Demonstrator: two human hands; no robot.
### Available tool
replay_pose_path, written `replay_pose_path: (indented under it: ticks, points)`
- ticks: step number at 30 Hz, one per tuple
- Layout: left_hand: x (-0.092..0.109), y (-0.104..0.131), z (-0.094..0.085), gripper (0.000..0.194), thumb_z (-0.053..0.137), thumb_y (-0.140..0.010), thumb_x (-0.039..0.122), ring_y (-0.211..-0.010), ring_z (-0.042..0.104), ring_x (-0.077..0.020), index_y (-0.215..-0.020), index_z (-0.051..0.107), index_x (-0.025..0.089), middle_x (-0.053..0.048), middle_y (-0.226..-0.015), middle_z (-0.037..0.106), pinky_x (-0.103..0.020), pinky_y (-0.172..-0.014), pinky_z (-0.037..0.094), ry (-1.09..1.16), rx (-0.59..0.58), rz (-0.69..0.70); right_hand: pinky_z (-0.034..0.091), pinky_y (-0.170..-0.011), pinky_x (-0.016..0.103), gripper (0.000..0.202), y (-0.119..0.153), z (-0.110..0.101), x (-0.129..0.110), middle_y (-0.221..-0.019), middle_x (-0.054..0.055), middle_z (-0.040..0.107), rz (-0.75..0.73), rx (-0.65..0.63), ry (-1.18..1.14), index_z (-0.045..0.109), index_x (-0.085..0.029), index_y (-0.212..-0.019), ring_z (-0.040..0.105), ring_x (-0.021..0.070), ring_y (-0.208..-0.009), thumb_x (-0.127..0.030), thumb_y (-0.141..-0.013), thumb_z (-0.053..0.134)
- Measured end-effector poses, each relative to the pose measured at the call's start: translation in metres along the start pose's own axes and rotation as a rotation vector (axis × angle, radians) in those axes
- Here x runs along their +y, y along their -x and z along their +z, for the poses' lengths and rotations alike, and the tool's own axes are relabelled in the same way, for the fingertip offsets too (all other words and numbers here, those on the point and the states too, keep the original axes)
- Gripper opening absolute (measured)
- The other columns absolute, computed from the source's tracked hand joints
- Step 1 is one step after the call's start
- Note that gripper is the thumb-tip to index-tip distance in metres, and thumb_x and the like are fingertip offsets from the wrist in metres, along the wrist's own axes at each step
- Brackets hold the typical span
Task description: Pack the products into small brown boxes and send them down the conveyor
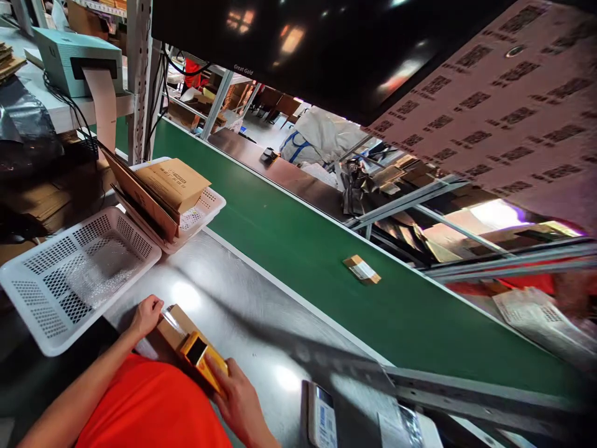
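On the metal table, close to the red shirt, lies a brown cardboard box (179,325) with a shiny strip at its far end. My left hand (148,314) is at the box's far left corner, its fingers curled together; whatever they may pinch is too small to make out. A yellow handheld device (199,356) with a dark window rests over the box's top. My right hand (239,398) is wrapped round the device's near end.
A green conveyor belt (280,249) runs diagonally past the table, carrying a small parcel (362,269). White baskets (116,274) stand at the left, one holding cardboard boxes (175,180). A phone-like device (321,415) lies at the front right. A dark screen (298,43) hangs above.
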State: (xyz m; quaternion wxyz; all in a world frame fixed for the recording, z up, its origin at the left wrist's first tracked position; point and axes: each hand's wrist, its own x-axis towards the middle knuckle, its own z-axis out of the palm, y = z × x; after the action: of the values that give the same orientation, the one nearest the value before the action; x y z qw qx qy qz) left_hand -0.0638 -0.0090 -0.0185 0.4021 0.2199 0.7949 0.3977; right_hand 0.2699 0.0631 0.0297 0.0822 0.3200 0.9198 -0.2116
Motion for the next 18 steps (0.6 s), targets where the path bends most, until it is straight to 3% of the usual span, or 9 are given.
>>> replay_pose_path:
  ticks: [8, 18]
  points:
    - [-0.008, -0.008, 0.001, 0.019, 0.051, -0.101, 0.030, -0.068, 0.067, -0.0186, -0.085, 0.060, 0.025, 0.004, -0.061, 0.063, -0.028, -0.072, 0.048, 0.002, -0.033, 0.046, 0.060, -0.090, 0.036, 0.091, -0.009, 0.011, 0.001, -0.119, 0.007, 0.068, 0.019, 0.049, 0.010, 0.054, -0.044, -0.158, 0.072, 0.0255, -0.099, -0.007, -0.075, 0.064]
    - [-0.023, -0.009, 0.003, 0.022, 0.046, -0.102, 0.037, -0.072, 0.068, -0.0197, -0.089, 0.059, 0.026, 0.004, -0.064, 0.063, -0.027, -0.074, 0.049, 0.001, 0.005, 0.056, 0.060, -0.092, 0.038, 0.094, -0.012, -0.005, -0.004, -0.123, 0.008, 0.067, -0.012, -0.018, 0.013, 0.047, -0.046, -0.162, 0.072, 0.0271, -0.103, -0.007, -0.078, 0.064]
